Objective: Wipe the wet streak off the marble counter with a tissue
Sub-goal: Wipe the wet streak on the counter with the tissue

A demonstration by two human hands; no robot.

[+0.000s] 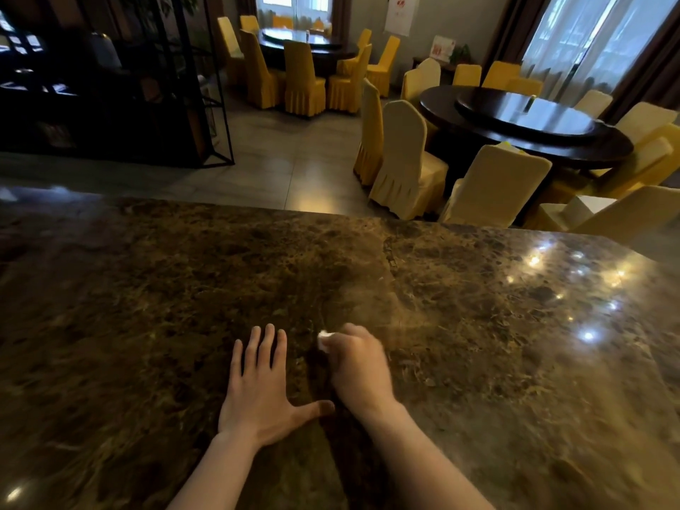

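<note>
The brown marble counter [478, 325] fills the lower half of the head view. My left hand [257, 388] lies flat on it, palm down, fingers spread and thumb stretched to the right. Just to its right, my right hand [358, 364] is closed over a small white tissue [323, 340], pressed to the stone; only a corner of the tissue peeks out past the fingers. A thin streak [323, 318] runs away from the tissue across the marble, with a hazy smear [371, 307] to its right. The right hand looks slightly blurred.
The counter's far edge [331, 215] drops to a tiled floor. Beyond stand round dark dining tables [533, 123] ringed by yellow-covered chairs [401, 160]. A black metal shelf unit [110, 86] stands at the far left. Light glints on the counter's right side [588, 288].
</note>
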